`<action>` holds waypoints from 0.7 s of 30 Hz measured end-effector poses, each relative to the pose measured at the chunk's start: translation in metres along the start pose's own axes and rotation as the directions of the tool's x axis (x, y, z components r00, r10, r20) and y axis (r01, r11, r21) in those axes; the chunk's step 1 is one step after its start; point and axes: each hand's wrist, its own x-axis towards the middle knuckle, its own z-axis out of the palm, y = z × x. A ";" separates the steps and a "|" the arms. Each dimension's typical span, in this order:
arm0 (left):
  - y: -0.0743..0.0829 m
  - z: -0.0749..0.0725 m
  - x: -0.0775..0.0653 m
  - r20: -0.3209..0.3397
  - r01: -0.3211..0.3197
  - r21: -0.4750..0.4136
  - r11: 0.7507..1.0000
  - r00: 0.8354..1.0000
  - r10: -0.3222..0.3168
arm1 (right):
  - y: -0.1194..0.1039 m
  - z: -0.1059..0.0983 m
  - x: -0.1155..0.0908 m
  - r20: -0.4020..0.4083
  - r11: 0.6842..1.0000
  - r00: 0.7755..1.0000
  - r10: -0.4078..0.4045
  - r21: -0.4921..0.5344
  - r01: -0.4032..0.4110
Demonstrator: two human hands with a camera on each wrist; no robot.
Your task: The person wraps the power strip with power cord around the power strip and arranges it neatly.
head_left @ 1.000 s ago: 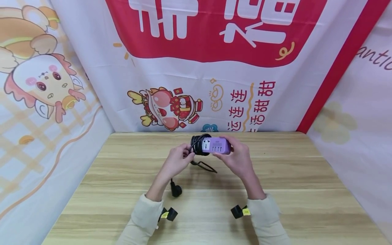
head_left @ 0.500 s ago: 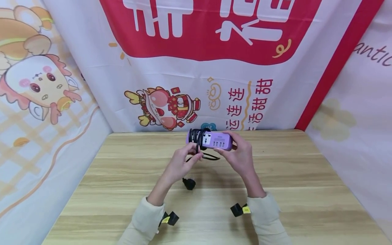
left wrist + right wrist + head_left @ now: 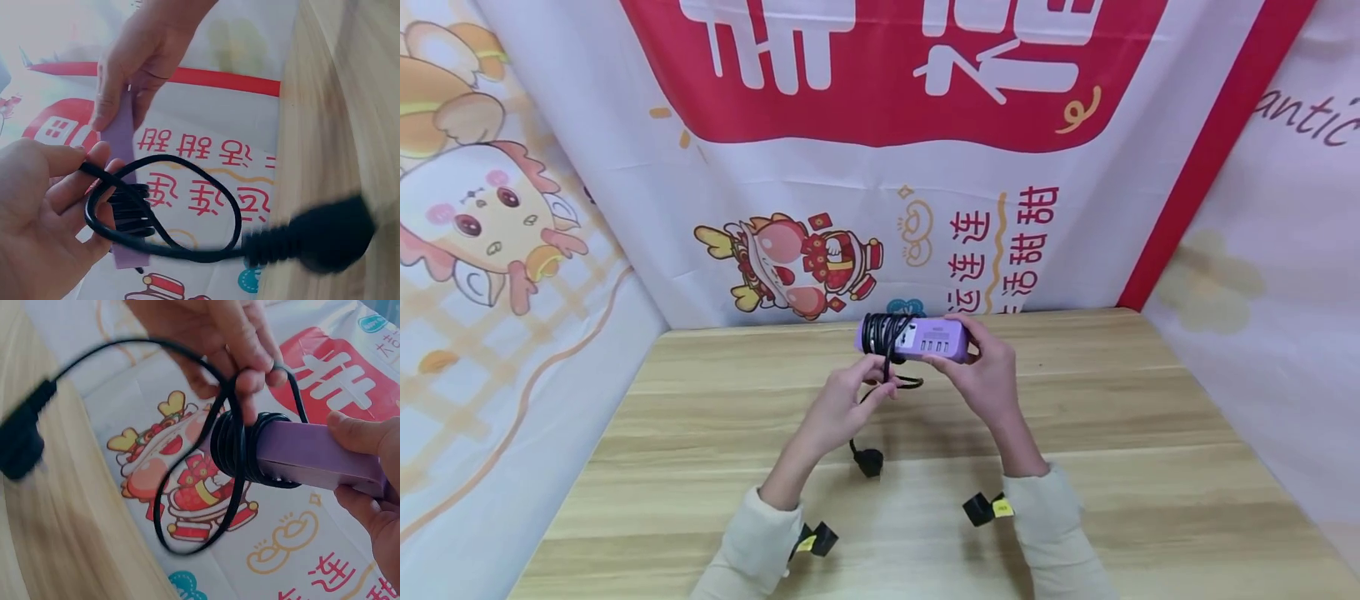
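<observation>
A purple power strip point(image 3: 943, 337) with a white socket and several USB ports is held up over the table's far edge. My right hand point(image 3: 988, 367) grips its right end, thumb and fingers on opposite sides. Several turns of black cord point(image 3: 228, 450) are wrapped round the strip's left part. Between thumb and fingers, my left hand point(image 3: 848, 400) pinches the cord just below the wraps. From there the loose cord makes a loop and ends in a black plug point(image 3: 331, 234), which hangs below the left hand in the head view.
A wood-grain table point(image 3: 1112, 433) spans the view beneath both hands. Behind it hangs a white cloth backdrop point(image 3: 820, 167) with red print, and another printed cloth point(image 3: 550, 208) stands on the left. Black wrist devices point(image 3: 825, 539) with yellow tags show at both sleeves.
The power strip has come up slightly, with more of its left end showing. My left hand has moved from the strip's left side to below the wraps, and the plug has swung right.
</observation>
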 end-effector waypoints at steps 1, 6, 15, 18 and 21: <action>-0.001 0.001 0.000 0.013 0.006 -0.006 1.000 1.000 -0.006 | 0.000 0.000 0.000 0.000 0.999 1.000 0.021 0.023 -0.021; -0.006 0.002 0.000 0.060 0.040 -0.026 0.999 0.997 -0.038 | -0.003 -0.002 0.001 -0.004 0.981 0.989 0.147 0.130 -0.145; -0.010 -0.002 0.000 0.076 -0.002 0.008 1.000 0.997 0.001 | -0.010 -0.006 0.001 0.028 0.931 0.956 0.293 0.218 -0.292; -0.010 -0.003 0.001 0.055 -0.003 0.005 1.000 0.998 0.003 | -0.012 -0.007 0.001 0.028 0.924 0.949 0.315 0.222 -0.313; -0.011 -0.003 0.000 0.023 0.007 -0.021 1.000 1.000 -0.007 | -0.014 -0.008 0.002 0.020 0.913 0.941 0.337 0.236 -0.332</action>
